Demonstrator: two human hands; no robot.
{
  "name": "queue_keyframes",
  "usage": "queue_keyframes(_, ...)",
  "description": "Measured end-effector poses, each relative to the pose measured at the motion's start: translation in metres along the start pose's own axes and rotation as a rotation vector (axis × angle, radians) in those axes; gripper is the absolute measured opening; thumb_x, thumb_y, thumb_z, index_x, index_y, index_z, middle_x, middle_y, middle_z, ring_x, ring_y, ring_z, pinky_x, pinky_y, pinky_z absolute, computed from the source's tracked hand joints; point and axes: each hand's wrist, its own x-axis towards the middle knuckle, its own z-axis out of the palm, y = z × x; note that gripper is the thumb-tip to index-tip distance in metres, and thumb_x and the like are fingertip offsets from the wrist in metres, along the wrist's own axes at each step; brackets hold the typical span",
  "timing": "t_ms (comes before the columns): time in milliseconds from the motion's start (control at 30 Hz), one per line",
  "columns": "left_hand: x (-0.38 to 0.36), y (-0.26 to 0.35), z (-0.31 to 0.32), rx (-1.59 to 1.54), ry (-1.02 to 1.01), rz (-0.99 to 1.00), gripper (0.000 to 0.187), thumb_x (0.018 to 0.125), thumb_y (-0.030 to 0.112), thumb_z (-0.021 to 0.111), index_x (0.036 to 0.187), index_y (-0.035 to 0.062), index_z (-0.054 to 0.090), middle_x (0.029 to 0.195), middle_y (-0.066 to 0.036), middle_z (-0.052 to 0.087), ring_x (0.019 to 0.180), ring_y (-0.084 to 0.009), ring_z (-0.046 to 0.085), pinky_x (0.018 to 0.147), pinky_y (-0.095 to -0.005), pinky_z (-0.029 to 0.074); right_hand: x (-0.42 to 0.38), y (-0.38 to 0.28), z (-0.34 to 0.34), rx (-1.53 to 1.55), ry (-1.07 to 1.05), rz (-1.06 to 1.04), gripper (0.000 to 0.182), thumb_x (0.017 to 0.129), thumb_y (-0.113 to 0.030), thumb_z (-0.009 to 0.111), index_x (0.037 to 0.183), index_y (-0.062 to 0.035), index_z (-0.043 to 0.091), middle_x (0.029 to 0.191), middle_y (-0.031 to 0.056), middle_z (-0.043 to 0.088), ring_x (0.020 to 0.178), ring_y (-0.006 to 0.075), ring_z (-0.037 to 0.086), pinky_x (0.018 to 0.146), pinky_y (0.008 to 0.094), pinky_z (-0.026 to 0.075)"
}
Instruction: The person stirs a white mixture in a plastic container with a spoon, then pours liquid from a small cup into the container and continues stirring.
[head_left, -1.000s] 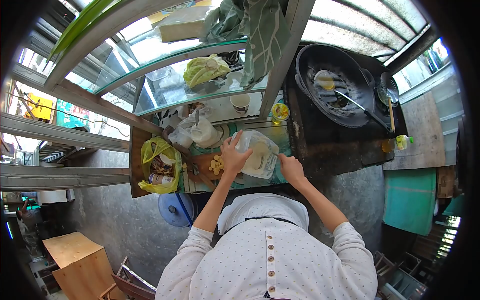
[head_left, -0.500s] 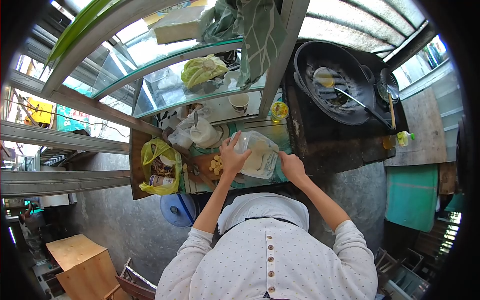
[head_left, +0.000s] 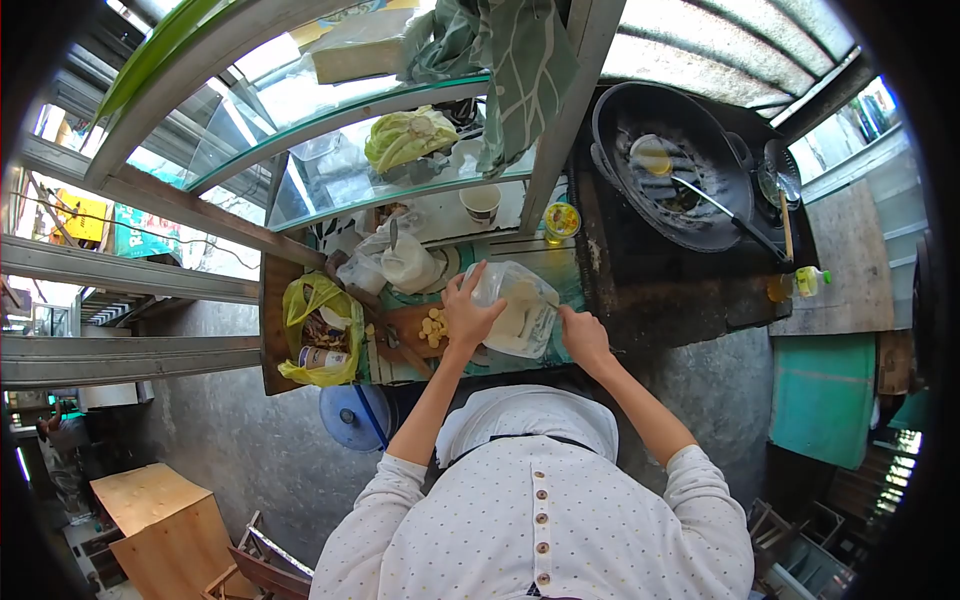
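Note:
A clear plastic tub (head_left: 522,318) of pale, creamy batter sits on the table before me. My left hand (head_left: 467,316) holds its left side, fingers spread along the rim and thumb toward the inside. On the tub's right, my right hand (head_left: 584,335) is closed round the handle of a utensil that reaches into the batter; its working end is hidden. Close to my left hand, yellow round slices (head_left: 434,328) lie on a wooden board (head_left: 408,322). Behind them stands an open bag of white powder (head_left: 409,266) with a spoon handle sticking up.
A large black wok (head_left: 672,165) with a ladle (head_left: 715,205) sits on the stove at right. A yellow bag (head_left: 322,330) of scraps is at the table's left end. A glass shelf with cabbage (head_left: 410,138) overhangs the back, beside a paper cup (head_left: 481,204) and a jar (head_left: 561,222).
My right hand has shifted very slightly with the utensil. My left hand stays on the tub, and the whole view has moved a little.

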Motion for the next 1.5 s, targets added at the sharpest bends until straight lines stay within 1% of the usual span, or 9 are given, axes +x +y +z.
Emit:
queue_keyframes(267, 0.000, 0.001, 0.000, -0.006, 0.001, -0.033, 0.070, 0.058, 0.031, 0.070, 0.126, 0.0285, 0.051, 0.118, -0.019, 0.045, 0.110, -0.0373, 0.041, 0.092, -0.0457, 0.038, -0.017, 0.026, 0.027, 0.085, -0.236, -0.144, 0.020, 0.078, -0.011, 0.050, 0.092, -0.0012, 0.061, 0.075, 0.0233, 0.061, 0.076, 0.0412, 0.060, 0.067, 0.0481, 0.049)
queue_keyframes(467, -0.001, -0.003, 0.001, -0.002, 0.007, -0.004, 0.070, 0.058, 0.032, 0.070, 0.125, 0.0287, 0.051, 0.118, -0.019, 0.045, 0.110, -0.0373, 0.041, 0.092, -0.0458, 0.038, 0.000, 0.003, 0.002, 0.080, 0.050, -0.026, 0.019, 0.078, -0.011, 0.047, 0.085, -0.0013, 0.062, 0.076, 0.0239, 0.061, 0.079, 0.0410, 0.060, 0.067, 0.0484, 0.049)
queue_keyframes(667, -0.003, -0.001, 0.001, -0.016, 0.016, -0.023, 0.069, 0.059, 0.031, 0.070, 0.125, 0.0280, 0.051, 0.116, -0.020, 0.046, 0.110, -0.0369, 0.042, 0.092, -0.0453, 0.038, -0.015, 0.014, 0.019, -0.126, -0.272, -0.040, 0.022, 0.079, -0.009, 0.048, 0.090, -0.0015, 0.064, 0.078, 0.0250, 0.061, 0.075, 0.0399, 0.060, 0.065, 0.0465, 0.047)
queue_keyframes(833, -0.002, 0.004, 0.000, 0.000, 0.017, -0.017, 0.068, 0.059, 0.031, 0.070, 0.124, 0.0267, 0.053, 0.117, -0.019, 0.046, 0.110, -0.0364, 0.042, 0.091, -0.0452, 0.039, 0.005, 0.010, 0.000, 0.258, -0.244, -0.169, 0.021, 0.081, -0.016, 0.050, 0.087, -0.0012, 0.064, 0.079, 0.0261, 0.060, 0.080, 0.0410, 0.059, 0.070, 0.0484, 0.048)
queue_keyframes(1033, -0.002, 0.002, 0.000, -0.003, 0.022, -0.014, 0.067, 0.059, 0.031, 0.069, 0.124, 0.0272, 0.053, 0.117, -0.018, 0.046, 0.110, -0.0360, 0.042, 0.090, -0.0455, 0.039, -0.009, 0.012, 0.021, -0.140, -0.062, 0.009, 0.021, 0.079, -0.009, 0.049, 0.091, -0.0024, 0.064, 0.077, 0.0245, 0.061, 0.077, 0.0379, 0.060, 0.068, 0.0470, 0.048)
queue_keyframes(1100, -0.003, 0.003, -0.001, 0.002, 0.026, -0.022, 0.068, 0.059, 0.031, 0.069, 0.124, 0.0274, 0.052, 0.117, -0.018, 0.045, 0.110, -0.0358, 0.042, 0.090, -0.0456, 0.039, -0.015, 0.013, 0.022, -0.080, -0.278, -0.073, 0.022, 0.078, -0.006, 0.047, 0.091, -0.0014, 0.065, 0.079, 0.0238, 0.061, 0.077, 0.0384, 0.060, 0.068, 0.0456, 0.049)
queue_keyframes(1233, -0.003, 0.009, -0.001, 0.018, 0.014, -0.029, 0.068, 0.059, 0.031, 0.070, 0.124, 0.0275, 0.052, 0.117, -0.017, 0.045, 0.110, -0.0354, 0.042, 0.090, -0.0457, 0.040, -0.001, 0.015, 0.007, 0.250, -0.150, -0.233, 0.023, 0.079, -0.005, 0.047, 0.092, -0.0025, 0.066, 0.082, 0.0233, 0.062, 0.078, 0.0375, 0.061, 0.070, 0.0424, 0.049)
queue_keyframes(1400, -0.004, 0.005, 0.001, 0.011, 0.019, -0.020, 0.068, 0.059, 0.031, 0.070, 0.124, 0.0276, 0.052, 0.118, -0.017, 0.044, 0.111, -0.0354, 0.041, 0.089, -0.0457, 0.040, -0.012, -0.004, 0.005, -0.149, -0.019, 0.033, 0.022, 0.079, -0.007, 0.049, 0.092, -0.0020, 0.066, 0.081, 0.0237, 0.062, 0.078, 0.0385, 0.061, 0.070, 0.0415, 0.049)
queue_keyframes(1500, -0.004, 0.002, -0.001, 0.013, 0.028, -0.022, 0.067, 0.059, 0.032, 0.070, 0.124, 0.0275, 0.052, 0.118, -0.017, 0.045, 0.111, -0.0354, 0.041, 0.089, -0.0455, 0.040, -0.020, 0.002, 0.016, -0.165, -0.255, -0.062, 0.022, 0.079, -0.008, 0.048, 0.092, -0.0029, 0.066, 0.080, 0.0247, 0.061, 0.078, 0.0391, 0.060, 0.070, 0.0442, 0.049)
